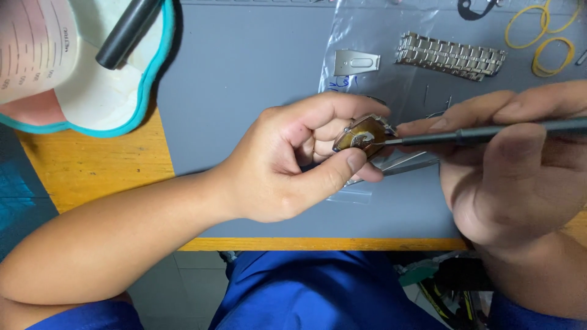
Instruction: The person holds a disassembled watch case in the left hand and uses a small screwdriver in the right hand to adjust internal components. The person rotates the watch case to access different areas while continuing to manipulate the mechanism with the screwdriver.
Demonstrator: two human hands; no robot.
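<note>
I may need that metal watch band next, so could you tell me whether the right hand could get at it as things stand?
Probably not right away: the right hand is gripping a dark tool pressed to the watch case. The watch band lies uncovered on the clear bag just beyond it.
</note>
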